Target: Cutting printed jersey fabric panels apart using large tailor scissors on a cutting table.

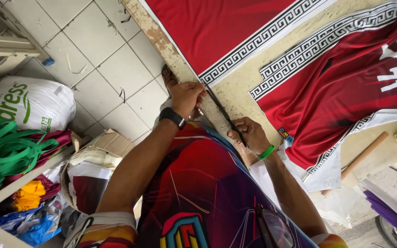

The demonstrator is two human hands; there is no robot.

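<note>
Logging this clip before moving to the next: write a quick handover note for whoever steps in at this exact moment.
Left hand: pressing on the worn wooden table's edge, by the tip of the long dark blade-like tool.
Right hand: grip closed around that tool, which lies slanted along the table edge.
Red fabric panels with black-and-white key-pattern borders lie spread flat on the table, apart from the tool.
Whether any cutting is done can't be told.

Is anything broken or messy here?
Yes. The wooden table edge is chipped and stained where the left hand presses. Green straps and cloth scraps spill in a loose heap off the shelf at left. The red fabric lies rumpled.
</note>
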